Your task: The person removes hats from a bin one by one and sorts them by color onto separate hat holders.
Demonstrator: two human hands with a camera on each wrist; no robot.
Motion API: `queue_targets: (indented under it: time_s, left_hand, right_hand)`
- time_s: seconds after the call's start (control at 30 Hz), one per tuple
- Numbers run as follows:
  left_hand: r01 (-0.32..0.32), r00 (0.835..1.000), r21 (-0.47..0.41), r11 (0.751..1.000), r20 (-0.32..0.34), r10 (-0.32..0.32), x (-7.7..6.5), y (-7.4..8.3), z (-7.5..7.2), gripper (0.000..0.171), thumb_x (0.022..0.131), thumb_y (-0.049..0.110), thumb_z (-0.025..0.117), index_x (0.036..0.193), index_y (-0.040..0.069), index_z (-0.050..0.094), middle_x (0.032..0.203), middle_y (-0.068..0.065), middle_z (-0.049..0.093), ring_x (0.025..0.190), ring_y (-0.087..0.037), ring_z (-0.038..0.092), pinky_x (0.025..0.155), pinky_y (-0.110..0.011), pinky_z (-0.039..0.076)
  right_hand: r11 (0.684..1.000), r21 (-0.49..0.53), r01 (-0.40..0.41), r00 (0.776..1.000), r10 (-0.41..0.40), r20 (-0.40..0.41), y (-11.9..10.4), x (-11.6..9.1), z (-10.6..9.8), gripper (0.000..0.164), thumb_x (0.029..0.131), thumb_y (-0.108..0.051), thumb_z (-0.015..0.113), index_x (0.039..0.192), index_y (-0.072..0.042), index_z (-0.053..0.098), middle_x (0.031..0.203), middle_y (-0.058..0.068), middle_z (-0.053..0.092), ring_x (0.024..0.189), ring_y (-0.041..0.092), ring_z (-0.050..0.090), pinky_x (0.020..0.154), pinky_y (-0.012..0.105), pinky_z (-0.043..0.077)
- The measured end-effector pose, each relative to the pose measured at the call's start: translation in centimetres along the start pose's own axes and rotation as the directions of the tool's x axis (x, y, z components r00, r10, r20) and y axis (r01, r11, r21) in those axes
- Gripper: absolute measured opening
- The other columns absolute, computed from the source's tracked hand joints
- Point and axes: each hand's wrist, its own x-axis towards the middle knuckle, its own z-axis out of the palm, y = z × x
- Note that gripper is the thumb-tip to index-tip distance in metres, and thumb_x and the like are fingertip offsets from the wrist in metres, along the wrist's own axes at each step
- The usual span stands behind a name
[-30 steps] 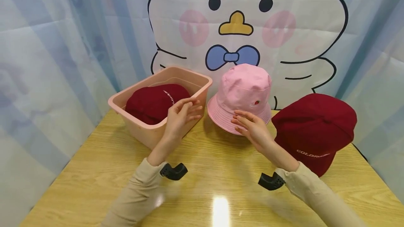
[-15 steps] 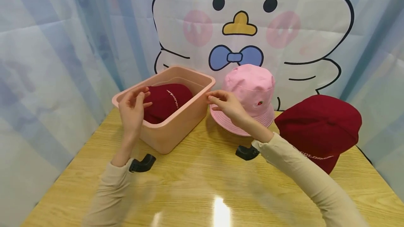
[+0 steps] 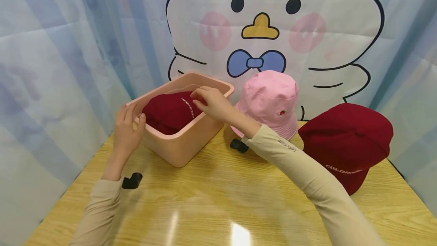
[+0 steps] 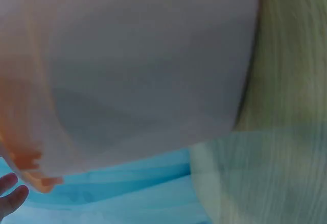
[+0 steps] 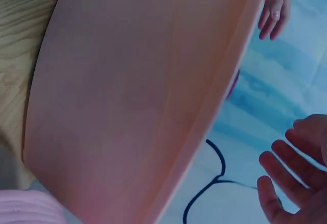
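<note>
A maroon baseball cap (image 3: 167, 111) with white lettering lies inside the pink plastic bin (image 3: 177, 151). My left hand (image 3: 128, 130) is at the bin's near left corner, its fingers extended and thumb tip right at the rim. In the left wrist view, the bin's wall fills much of the picture, with fingertips (image 4: 13, 196) just past the rim. Over the bin's right side, my right hand (image 3: 213, 101) hovers with loosely bent fingers, overlapping the cap's edge. The right wrist view shows that hand (image 5: 299, 173) with spread fingers, holding nothing.
A pink bucket hat (image 3: 269, 90) with a strawberry patch stands right of the bin, partly behind my right forearm. Another maroon cap (image 3: 345, 136) sits farther right. All stand on a wooden table (image 3: 205, 200), with a printed curtain (image 3: 324, 22) close behind.
My left hand has moved left and down to the bin's corner. My right hand has passed leftward, from in front of the bucket hat to over the bin. The bin and hats stay put.
</note>
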Motion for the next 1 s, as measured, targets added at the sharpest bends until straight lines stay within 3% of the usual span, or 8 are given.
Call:
queue_targets:
  time_s: [0.13,0.33,0.43,0.73,1.0]
  left_hand:
    - [-0.040,0.994,0.071,0.997,0.106,0.032,-0.5,-0.8,0.0,0.048,0.090,0.025,0.045,0.128,-0.005,0.044,0.129,-0.025,0.045,0.128,-0.046,0.027,0.104,-0.058,0.020]
    - [0.011,0.970,0.148,0.989,0.240,-0.047,-0.9,-1.2,-0.2,0.061,0.095,0.044,0.030,0.137,0.001,0.032,0.141,-0.022,0.032,0.135,-0.042,0.014,0.103,-0.062,0.013]
    - [0.020,0.955,0.180,0.984,0.287,-0.072,-1.0,-1.2,-0.3,0.063,0.095,0.046,0.024,0.139,0.001,0.028,0.143,-0.022,0.027,0.136,-0.040,0.008,0.102,-0.064,0.009]
    - [0.023,0.928,0.197,0.980,0.360,-0.094,-1.0,-1.1,-0.7,0.063,0.096,0.046,0.020,0.141,0.002,0.022,0.145,-0.023,0.022,0.137,-0.039,0.001,0.100,-0.068,0.002]
    - [0.025,0.925,0.204,0.979,0.367,-0.100,-0.9,-1.1,-0.8,0.062,0.096,0.045,0.019,0.141,0.002,0.021,0.144,-0.023,0.023,0.137,-0.039,0.002,0.098,-0.070,0.003]
  right_hand:
    - [0.961,-0.237,0.140,0.988,-0.121,0.092,-1.1,1.3,1.3,0.021,0.088,-0.018,0.054,0.105,-0.009,0.063,0.107,0.005,0.061,0.101,0.017,0.055,0.081,0.029,0.046]
    - [0.854,-0.438,0.280,0.950,-0.179,0.257,-2.4,2.5,3.3,0.026,0.091,-0.026,0.049,0.114,-0.018,0.059,0.117,-0.001,0.058,0.112,0.016,0.047,0.090,0.031,0.042]
    - [0.821,-0.472,0.320,0.935,-0.195,0.295,-2.8,3.0,4.1,0.030,0.091,-0.028,0.049,0.118,-0.021,0.057,0.120,-0.004,0.057,0.113,0.015,0.046,0.093,0.029,0.041]
    - [0.773,-0.494,0.399,0.899,-0.223,0.377,-3.4,4.1,6.2,0.035,0.090,-0.035,0.049,0.125,-0.032,0.051,0.127,-0.007,0.052,0.117,0.014,0.040,0.093,0.031,0.040]
    - [0.777,-0.500,0.381,0.900,-0.187,0.395,-3.6,4.7,6.9,0.034,0.089,-0.035,0.049,0.124,-0.036,0.052,0.124,-0.006,0.052,0.116,0.016,0.036,0.094,0.032,0.038]
